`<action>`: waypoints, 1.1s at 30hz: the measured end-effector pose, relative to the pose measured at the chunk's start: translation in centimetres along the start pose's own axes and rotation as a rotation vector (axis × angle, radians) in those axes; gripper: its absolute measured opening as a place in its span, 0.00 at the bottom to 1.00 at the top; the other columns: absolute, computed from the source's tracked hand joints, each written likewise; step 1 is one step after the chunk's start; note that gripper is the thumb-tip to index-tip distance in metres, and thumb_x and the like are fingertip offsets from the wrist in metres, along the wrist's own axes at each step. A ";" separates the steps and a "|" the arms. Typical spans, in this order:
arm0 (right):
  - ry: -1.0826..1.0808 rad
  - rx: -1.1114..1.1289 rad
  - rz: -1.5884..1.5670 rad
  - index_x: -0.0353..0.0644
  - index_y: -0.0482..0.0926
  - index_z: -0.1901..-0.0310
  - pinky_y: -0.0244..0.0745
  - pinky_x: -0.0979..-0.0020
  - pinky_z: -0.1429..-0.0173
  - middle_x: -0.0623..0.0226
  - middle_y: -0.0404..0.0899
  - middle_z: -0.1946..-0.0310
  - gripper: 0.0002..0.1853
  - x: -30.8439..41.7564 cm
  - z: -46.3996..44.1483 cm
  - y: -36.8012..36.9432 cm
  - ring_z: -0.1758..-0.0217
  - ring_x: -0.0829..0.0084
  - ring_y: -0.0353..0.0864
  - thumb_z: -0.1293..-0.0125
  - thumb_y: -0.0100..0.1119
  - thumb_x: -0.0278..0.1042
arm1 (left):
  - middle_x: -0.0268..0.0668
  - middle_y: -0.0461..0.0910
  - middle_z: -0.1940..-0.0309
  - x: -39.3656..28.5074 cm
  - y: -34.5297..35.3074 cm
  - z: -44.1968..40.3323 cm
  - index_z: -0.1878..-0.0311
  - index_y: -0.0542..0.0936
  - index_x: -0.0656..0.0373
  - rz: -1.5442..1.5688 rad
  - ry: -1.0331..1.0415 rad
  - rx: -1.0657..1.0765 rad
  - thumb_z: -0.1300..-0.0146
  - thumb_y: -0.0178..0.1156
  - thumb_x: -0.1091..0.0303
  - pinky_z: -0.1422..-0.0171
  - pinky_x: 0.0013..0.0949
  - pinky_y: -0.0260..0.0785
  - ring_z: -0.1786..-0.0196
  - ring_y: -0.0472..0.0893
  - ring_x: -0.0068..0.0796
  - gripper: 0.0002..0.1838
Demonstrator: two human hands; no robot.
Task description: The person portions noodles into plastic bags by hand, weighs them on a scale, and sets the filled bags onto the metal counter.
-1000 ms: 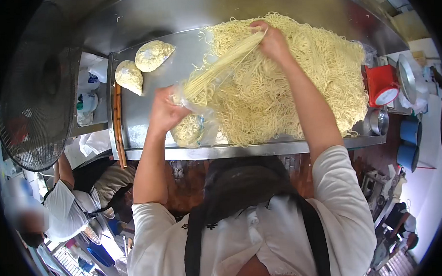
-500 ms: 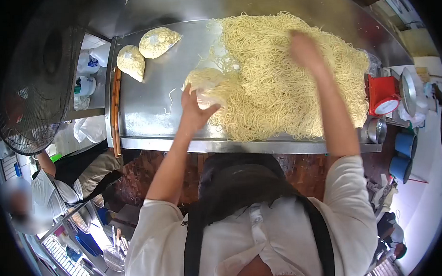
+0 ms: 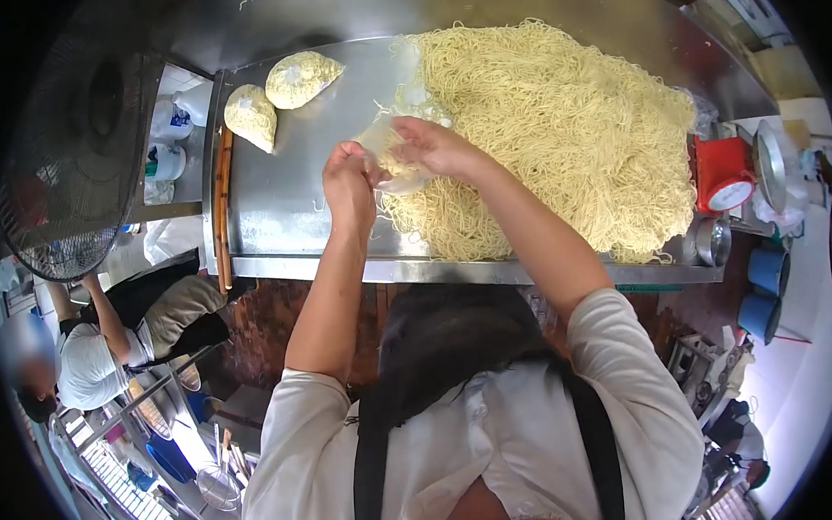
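Note:
My left hand is closed on the edge of a clear plastic bag, over the steel table. On the bag's right side, my right hand has its fingers bent against the plastic and seems to grip it. Some noodles show through the bag, though how full it is cannot be made out. A wide heap of loose yellow noodles spreads just right of both hands. At the table's far left lie two filled bags of noodles, one behind the other.
Wooden sticks lie along the left edge of the steel table. A red scale and a metal bowl stand at the right. A fan is at left, near another person. Blue buckets stand beyond the right end.
My right hand has moved left from above the noodle heap to the plastic bag. My left hand has shifted slightly and closed on the bag's edge, and the bag is turned.

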State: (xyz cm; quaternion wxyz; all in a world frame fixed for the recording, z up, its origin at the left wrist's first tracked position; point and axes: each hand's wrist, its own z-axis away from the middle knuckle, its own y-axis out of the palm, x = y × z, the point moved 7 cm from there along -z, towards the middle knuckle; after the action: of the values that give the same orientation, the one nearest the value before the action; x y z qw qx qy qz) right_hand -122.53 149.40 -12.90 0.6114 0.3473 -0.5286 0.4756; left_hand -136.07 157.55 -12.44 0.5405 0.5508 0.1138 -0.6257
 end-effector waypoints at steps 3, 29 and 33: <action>0.029 -0.118 0.541 0.37 0.63 0.29 0.75 0.64 0.40 0.46 0.76 0.46 0.31 0.5 2.0 -1.9 0.51 0.57 0.80 0.32 0.57 0.32 | 0.29 0.65 0.80 0.7 -2.1 -1.0 0.58 0.73 0.59 -0.080 -0.121 -0.008 0.35 0.48 0.75 0.72 0.29 0.68 0.80 0.62 0.21 0.05; 0.253 0.211 0.479 0.37 0.80 0.49 0.81 0.64 0.57 0.59 0.83 0.63 0.15 -7.0 0.7 -0.2 0.67 0.65 0.81 0.29 0.59 0.39 | 0.49 0.84 0.68 4.7 1.5 -1.6 0.37 0.78 0.55 -1.178 0.335 0.459 0.25 0.52 0.58 0.64 0.42 0.74 0.72 0.82 0.43 0.19; 0.358 0.287 0.239 0.38 0.81 0.49 0.80 0.71 0.64 0.63 0.83 0.65 0.12 -1.4 3.2 -3.6 0.68 0.74 0.79 0.26 0.54 0.34 | 0.52 0.83 0.64 7.3 -0.7 -3.2 0.45 0.80 0.53 -1.523 0.290 0.569 0.27 0.52 0.60 0.54 0.51 0.73 0.58 0.82 0.57 0.14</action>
State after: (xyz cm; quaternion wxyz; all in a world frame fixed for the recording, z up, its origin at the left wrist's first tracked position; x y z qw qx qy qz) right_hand -120.10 145.08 -13.33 0.5791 0.2761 -0.3762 0.6685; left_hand -133.41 156.16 -19.80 -0.2118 0.5139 0.3618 -0.7484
